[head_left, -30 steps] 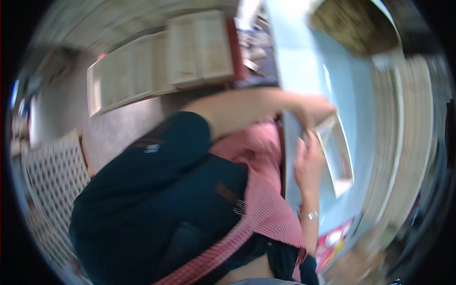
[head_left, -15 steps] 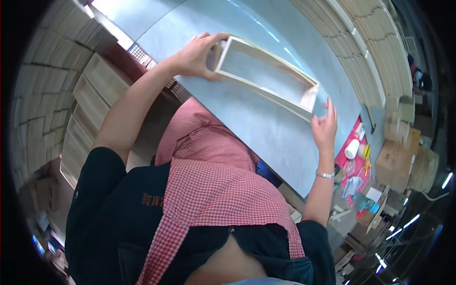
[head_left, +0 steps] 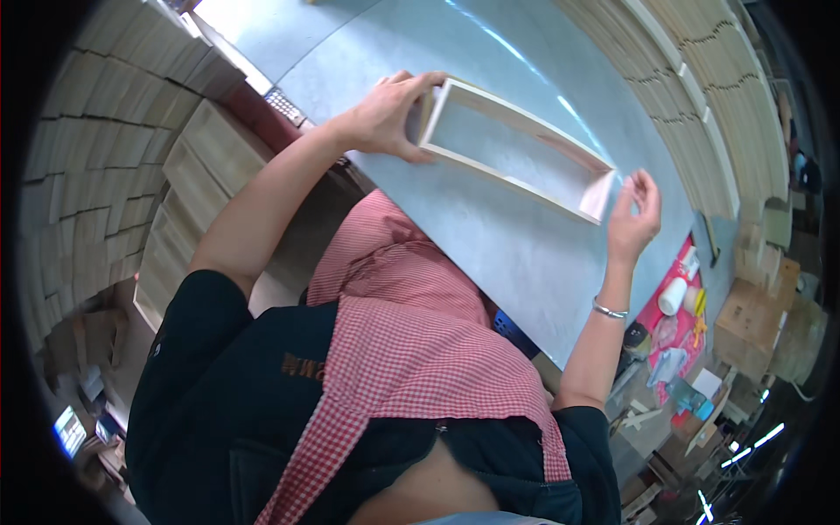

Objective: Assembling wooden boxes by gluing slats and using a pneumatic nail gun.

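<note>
A long, shallow rectangular frame (head_left: pixel 516 186) of pale wood is tilted over the blue-grey table (head_left: pixel 490 254), whose colour shows through its middle. My left hand (head_left: pixel 394 118) grips the frame's left short end, thumb on the near side and fingers on the far side. Just off the right short end is my right hand (head_left: pixel 637 219), its fingers loosely bent and apart from the thumb. It appears to hold nothing, and a small gap separates it from the wood.
Pale wooden strips (head_left: pixel 700 96) are stacked along the table's far right. More stacked wood (head_left: pixel 105 149) and wooden trays (head_left: pixel 206 175) stand at the left. Beyond the right corner lie a white roll (head_left: pixel 672 296), a plastic bottle (head_left: pixel 691 398) and a cardboard box (head_left: pixel 752 306).
The frame and both hands appear shifted to the right in the view, as do the surroundings. My right hand has moved slightly off the frame's end, and its fingers have bent more.
</note>
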Demonstrator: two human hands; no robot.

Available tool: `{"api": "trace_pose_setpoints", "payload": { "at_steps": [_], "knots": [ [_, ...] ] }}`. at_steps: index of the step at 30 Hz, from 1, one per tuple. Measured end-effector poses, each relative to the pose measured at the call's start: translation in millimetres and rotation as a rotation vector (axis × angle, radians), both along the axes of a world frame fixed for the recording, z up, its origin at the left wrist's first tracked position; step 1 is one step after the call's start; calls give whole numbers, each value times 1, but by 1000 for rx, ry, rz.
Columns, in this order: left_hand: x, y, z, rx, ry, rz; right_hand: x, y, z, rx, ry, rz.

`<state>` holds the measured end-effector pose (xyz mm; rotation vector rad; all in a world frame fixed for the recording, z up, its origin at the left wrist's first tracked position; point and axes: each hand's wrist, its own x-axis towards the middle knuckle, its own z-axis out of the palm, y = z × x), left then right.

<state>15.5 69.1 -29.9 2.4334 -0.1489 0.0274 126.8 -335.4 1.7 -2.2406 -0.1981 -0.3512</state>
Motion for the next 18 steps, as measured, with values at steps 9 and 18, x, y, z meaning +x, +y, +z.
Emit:
{"api": "trace_pose_setpoints", "payload": {
  "at_steps": [9, 18],
  "knots": [
    [-19, 15, -22, 439, -529, -65, -22, 99, -9, -662, -312, 289],
    [-56, -34, 17, -714, 112, 283, -19, 99, -13, -626, -332, 280]
  ]
}}
